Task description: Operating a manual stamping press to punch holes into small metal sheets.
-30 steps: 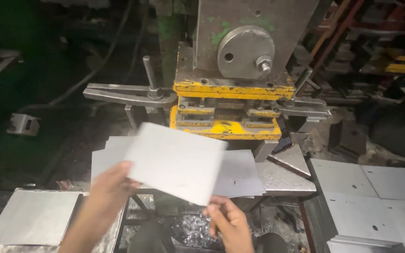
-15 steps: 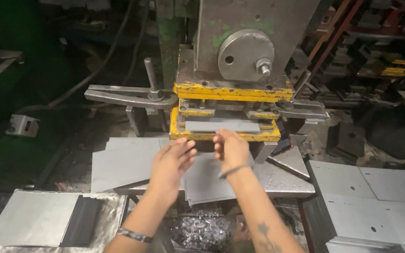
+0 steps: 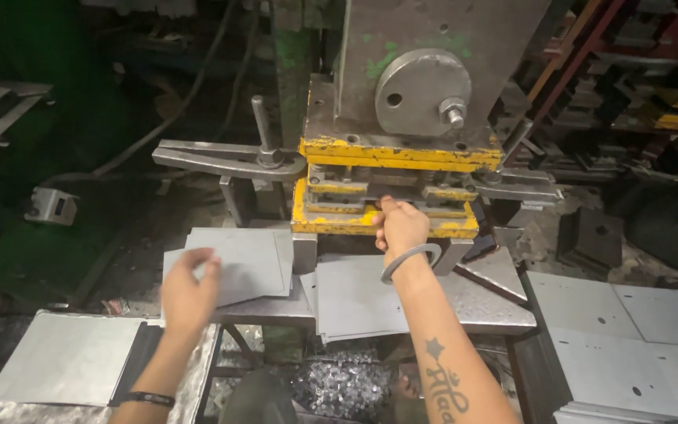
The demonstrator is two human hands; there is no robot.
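The right hand (image 3: 399, 226) reaches to twelve o'clock, fingers pressed together on a flat grey metal sheet (image 3: 386, 188) set in the slot of the yellow-painted press die (image 3: 386, 221). The left hand (image 3: 188, 289), fingers loosely spread and holding nothing, hovers at nine o'clock over a stack of grey sheets (image 3: 241, 263) on the steel surface (image 3: 488, 302). Seating the sheet square and flush, with fingers clear of the ram, looks wise.

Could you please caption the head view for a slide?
Right hand at the yellow press die; left hand over a metal sheet.
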